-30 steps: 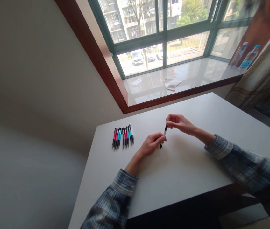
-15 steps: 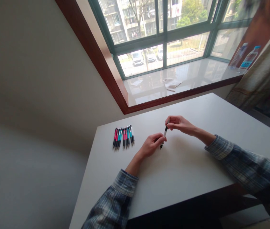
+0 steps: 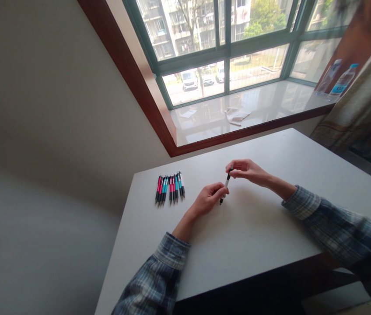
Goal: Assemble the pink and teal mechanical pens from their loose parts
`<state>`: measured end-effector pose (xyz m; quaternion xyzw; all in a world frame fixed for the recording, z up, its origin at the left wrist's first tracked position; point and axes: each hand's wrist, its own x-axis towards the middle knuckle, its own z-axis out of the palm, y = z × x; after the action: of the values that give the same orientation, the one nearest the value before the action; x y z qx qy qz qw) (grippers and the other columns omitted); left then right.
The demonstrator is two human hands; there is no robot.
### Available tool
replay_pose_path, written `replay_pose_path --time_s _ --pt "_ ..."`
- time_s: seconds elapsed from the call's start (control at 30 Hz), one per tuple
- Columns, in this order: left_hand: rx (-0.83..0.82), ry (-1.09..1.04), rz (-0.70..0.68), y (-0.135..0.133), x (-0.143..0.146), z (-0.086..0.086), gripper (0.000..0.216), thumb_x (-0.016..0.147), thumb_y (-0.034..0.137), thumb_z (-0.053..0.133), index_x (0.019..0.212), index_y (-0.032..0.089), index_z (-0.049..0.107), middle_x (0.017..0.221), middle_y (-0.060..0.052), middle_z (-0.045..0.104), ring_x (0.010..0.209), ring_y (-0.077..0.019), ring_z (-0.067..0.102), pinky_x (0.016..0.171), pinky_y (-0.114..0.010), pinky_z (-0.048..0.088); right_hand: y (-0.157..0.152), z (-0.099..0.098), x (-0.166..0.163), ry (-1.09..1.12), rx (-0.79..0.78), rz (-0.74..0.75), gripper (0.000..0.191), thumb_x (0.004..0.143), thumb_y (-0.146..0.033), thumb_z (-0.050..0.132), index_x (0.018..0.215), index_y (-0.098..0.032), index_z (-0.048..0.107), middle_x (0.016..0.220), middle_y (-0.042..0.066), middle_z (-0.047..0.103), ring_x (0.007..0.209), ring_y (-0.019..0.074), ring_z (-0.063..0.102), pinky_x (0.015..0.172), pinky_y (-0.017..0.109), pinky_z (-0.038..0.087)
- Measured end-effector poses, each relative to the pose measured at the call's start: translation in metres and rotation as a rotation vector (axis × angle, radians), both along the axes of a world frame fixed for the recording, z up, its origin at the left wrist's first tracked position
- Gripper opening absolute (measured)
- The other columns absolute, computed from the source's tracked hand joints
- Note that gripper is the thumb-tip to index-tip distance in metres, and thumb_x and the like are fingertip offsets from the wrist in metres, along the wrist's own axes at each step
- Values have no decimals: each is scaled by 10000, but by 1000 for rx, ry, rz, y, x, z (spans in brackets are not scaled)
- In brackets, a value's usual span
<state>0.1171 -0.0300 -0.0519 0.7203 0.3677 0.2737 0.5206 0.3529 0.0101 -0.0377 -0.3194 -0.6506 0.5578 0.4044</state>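
A black-and-white pen [image 3: 227, 182] is held at a slant between my two hands, just above the white table [image 3: 257, 236]. My left hand [image 3: 208, 199] is closed round its lower part, and the dark lower end sticks out below the fingers. At the dark upper end, my right hand [image 3: 246, 170] pinches the pen between thumb and fingers. Left of my hands, several pens [image 3: 169, 188] with pink or teal barrels and black grips lie side by side in two groups, tips towards me.
Behind the table is a window sill [image 3: 205, 127] with a crumpled cloth [image 3: 237, 116] and a piece of paper [image 3: 188, 113]. Two plastic bottles, one with a blue cap [image 3: 343, 83], stand at its right end beside a curtain [image 3: 352, 83]. A wall [image 3: 57, 131] rises on the left.
Almost nothing differs. The fingers of my right hand have shifted very slightly at the pen's upper end; my left hand keeps its place.
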Motion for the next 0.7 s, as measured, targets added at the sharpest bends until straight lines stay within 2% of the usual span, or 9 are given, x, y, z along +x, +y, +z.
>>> replay_pose_path --time_s 0.07,0.2,0.27,0.33,0.47,0.6,0.7 --pt "-1 -4 -5 0 0 0 464 973 573 539 923 144 709 793 -23 599 730 -140 513 691 -250 413 0 0 0 5 10 2 314 819 -464 803 929 -184 714 985 72 687 926 219 628 810 354 521" --pt "2 -15 -10 0 0 0 445 979 556 540 926 146 704 801 -22 595 743 -140 517 702 -249 416 0 0 0 31 5 41 346 846 -486 773 1043 -208 711 1120 89 677 1043 249 628 844 369 525" --pt "-4 -15 -13 0 0 0 437 984 548 539 930 146 702 804 -20 591 742 -138 515 704 -248 415 0 0 0 3 31 35 324 850 -495 767 967 -197 719 1106 88 677 1078 255 619 899 379 511" --pt "-7 -11 -15 0 0 1 439 985 548 537 933 145 702 804 -20 590 738 -138 514 704 -249 416 0 0 0 -7 42 18 322 844 -497 775 928 -193 708 1067 79 675 1060 247 619 912 379 505" --pt "-3 -20 -16 0 0 1 444 986 552 536 940 142 701 811 -25 595 747 -141 521 706 -249 420 0 0 1 8 23 62 336 856 -479 770 1041 -209 693 1118 81 663 1077 248 618 924 387 508" --pt "-4 -19 -17 1 0 2 468 981 571 534 947 138 708 809 -32 597 749 -144 524 702 -249 424 0 -1 0 -36 52 60 312 848 -474 777 948 -190 696 983 63 666 983 234 625 935 405 500" --pt "4 -10 -10 1 0 2 490 975 591 531 944 138 715 800 -34 595 740 -145 518 699 -253 425 0 -2 -1 -19 27 69 368 814 -476 810 1031 -204 693 1018 68 672 987 240 636 902 400 519"
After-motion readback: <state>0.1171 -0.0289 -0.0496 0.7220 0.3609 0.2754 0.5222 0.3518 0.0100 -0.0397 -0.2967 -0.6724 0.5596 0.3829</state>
